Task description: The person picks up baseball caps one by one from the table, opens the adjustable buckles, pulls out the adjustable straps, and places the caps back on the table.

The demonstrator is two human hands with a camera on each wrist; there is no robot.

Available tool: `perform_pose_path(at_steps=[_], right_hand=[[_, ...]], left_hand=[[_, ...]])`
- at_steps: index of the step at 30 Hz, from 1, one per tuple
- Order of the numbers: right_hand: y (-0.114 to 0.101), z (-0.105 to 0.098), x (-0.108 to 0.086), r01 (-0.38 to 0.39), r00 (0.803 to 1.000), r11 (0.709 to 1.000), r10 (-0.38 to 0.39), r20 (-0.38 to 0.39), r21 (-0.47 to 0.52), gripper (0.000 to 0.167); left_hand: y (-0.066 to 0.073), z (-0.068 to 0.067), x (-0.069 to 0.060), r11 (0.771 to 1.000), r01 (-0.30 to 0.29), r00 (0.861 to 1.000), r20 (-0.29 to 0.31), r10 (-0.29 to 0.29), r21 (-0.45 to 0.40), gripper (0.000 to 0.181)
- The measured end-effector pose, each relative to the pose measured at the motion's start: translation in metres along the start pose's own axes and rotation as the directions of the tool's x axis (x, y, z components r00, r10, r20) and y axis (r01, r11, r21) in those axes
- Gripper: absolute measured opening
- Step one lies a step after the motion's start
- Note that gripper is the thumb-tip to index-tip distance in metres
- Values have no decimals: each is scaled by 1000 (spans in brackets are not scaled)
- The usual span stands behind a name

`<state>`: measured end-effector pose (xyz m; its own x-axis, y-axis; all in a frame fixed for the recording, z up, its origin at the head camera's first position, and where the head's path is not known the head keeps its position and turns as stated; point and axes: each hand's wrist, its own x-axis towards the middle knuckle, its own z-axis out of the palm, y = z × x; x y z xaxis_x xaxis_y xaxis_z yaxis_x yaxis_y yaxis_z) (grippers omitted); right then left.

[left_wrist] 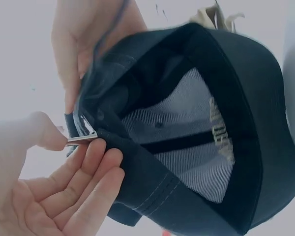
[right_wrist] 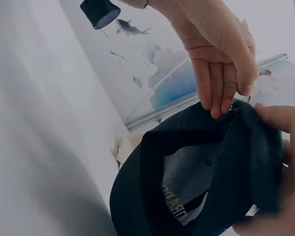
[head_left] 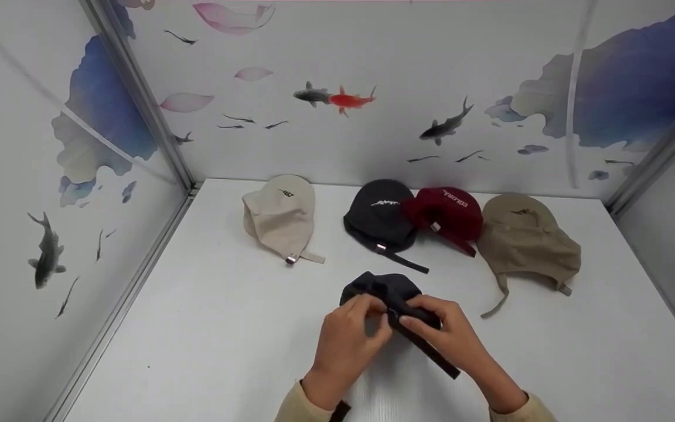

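A dark navy baseball cap [head_left: 393, 285] is held up between both hands above the near part of the table, its mesh-lined inside facing the wrist cameras. My left hand [head_left: 346, 343] pinches the metal buckle [left_wrist: 83, 139] at the cap's back between thumb and index finger. On the other side of the back opening, my right hand [head_left: 453, 333] grips the cap's edge with thumb and fingers. A dark strap [head_left: 431, 353] hangs down to the right below the hands. How the strap runs at the buckle is partly hidden by fingers.
Along the back of the white table [head_left: 208, 328] lie a cream cap [head_left: 285, 217], a black cap [head_left: 381, 217], a dark red cap [head_left: 446, 214] and a khaki cap [head_left: 528, 246]. The red one overlaps the black. Printed walls enclose the table at back and sides.
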<state>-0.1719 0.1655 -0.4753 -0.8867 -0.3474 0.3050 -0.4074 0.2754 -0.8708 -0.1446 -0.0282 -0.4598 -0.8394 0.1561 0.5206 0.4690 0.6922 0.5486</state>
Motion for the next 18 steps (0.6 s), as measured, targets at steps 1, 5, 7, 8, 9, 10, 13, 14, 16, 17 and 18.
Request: perform_pose_path(at_steps=[1,5,7,8,9,10,13,14,16,17,18], right_hand=[[0,0,0,-12,1000,1000,12,-1,7,8],[-1,-1,0,-44,999,999,45,-23,27,6],[0,0,0,-44,998,998,46,-34,43,6],[0,0,0,-47,998,998,49,-39,53,5],[1,0,0,-46,998,997,49,-44,61,5],[1,0,0,-48,997,997,51,-50,67,5],[4,1,0,-39,998,996,43,-54,79,7],[4,1,0,-32,998,997,36,-55,77,7],[6,1,0,-19,998,997,23,-53,74,8],[6,1,0,-12,999,997,16,-48,76,8],[7,1,0,-6,999,997,9,-44,77,9]], left_hand=[[0,0,0,1000,2,1000,8,-1,-15,10],[-2,0,0,998,-8,999,37,10,-65,8],[-3,0,0,997,-12,999,43,15,-78,6],[-4,0,0,997,-12,999,43,15,-73,6],[-4,-1,1,998,-9,999,40,12,-66,6],[-5,-1,1,998,0,999,40,2,-56,7],[-8,-1,1,998,38,997,66,-35,-48,15],[-9,-1,1,996,53,995,84,-48,-66,20],[-10,0,0,989,78,990,126,-62,-125,29],[-11,0,1,983,86,988,144,-63,-162,32],[-12,0,1,977,91,986,157,-61,-194,33]])
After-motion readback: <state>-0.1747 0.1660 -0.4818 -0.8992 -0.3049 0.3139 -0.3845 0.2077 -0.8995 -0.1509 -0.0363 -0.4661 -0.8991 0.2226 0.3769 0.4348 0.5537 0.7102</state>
